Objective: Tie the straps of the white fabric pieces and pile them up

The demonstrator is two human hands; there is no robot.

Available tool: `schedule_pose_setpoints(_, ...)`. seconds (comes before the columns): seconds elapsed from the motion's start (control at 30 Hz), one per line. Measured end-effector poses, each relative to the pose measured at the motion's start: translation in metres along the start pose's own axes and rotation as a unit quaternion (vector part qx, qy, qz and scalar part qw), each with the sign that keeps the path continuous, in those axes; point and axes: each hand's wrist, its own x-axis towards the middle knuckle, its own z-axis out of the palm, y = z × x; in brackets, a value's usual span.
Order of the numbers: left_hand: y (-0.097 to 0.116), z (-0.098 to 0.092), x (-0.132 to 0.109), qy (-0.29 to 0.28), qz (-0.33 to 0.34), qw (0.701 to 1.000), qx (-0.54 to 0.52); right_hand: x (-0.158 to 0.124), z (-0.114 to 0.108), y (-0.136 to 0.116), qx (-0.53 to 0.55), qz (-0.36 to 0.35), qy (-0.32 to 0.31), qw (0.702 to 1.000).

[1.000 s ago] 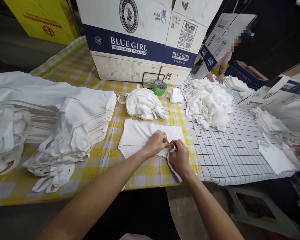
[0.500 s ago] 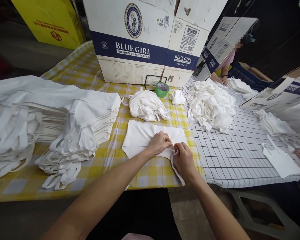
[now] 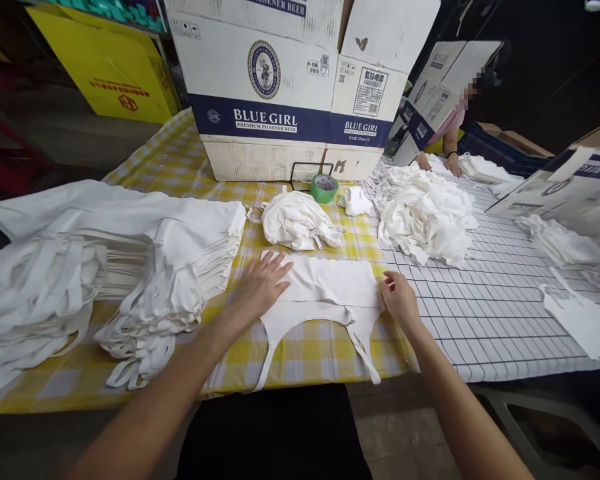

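Note:
A white camisole top [image 3: 325, 283] with thin straps lies flat on the yellow checked cloth in front of me, its straps towards the table's front edge. Near its right strap a small knot or gathered bit shows. My left hand [image 3: 263, 283] rests on the top's upper left part, fingers spread flat. At the right edge of the top is my right hand [image 3: 400, 300], its fingers curled in against the fabric edge; the fingertips are partly hidden. Just beyond the top sits a bunched white garment [image 3: 300, 219].
A tall stack of white strappy garments [image 3: 180, 220] lies to the left. Behind stand a large beer carton [image 3: 280, 157] and a green tape roll [image 3: 324, 189]. A heap of white pieces [image 3: 425, 217] lies on the grid-patterned cloth [image 3: 460, 320]. Another person's hands [image 3: 450, 163] work at the far right.
My hands, together at the right strap before, have moved apart. The left now lies flat on the top's left side, the right at its right edge. The strap has been let go.

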Motion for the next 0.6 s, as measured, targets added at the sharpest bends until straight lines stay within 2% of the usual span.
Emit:
schedule_pose_setpoints(0.07, -0.011, 0.001, -0.008, -0.015, 0.012, 1.0, 0.015, 0.02, 0.01, -0.006, -0.031, 0.032, 0.007, 0.999)
schedule_pose_setpoints(0.13, -0.021, 0.005, -0.017, -0.006, 0.009, 1.0, 0.022, 0.032, 0.019, -0.013, -0.061, 0.036, 0.008, 0.997)
schedule_pose_setpoints(0.23, -0.033, 0.012, -0.026, 0.028, -0.015, 0.999, 0.035, 0.035, 0.029, -0.018, -0.069, 0.004, -0.003, 0.998)
schedule_pose_setpoints(0.33, -0.042, 0.015, -0.029, 0.038, -0.027, 0.998, 0.043, 0.036, 0.033, -0.015, -0.081, -0.031, 0.01, 0.996)
schedule_pose_setpoints(0.5, -0.037, 0.011, -0.028, 0.03, -0.035, 0.995, 0.087, 0.037, 0.027, -0.019, -0.106, -0.04, 0.05, 0.992)
schedule_pose_setpoints(0.6, -0.025, 0.004, -0.031, 0.054, -0.04, 0.99, 0.121, 0.013, 0.016, -0.037, -0.097, -0.071, 0.068, 0.991)
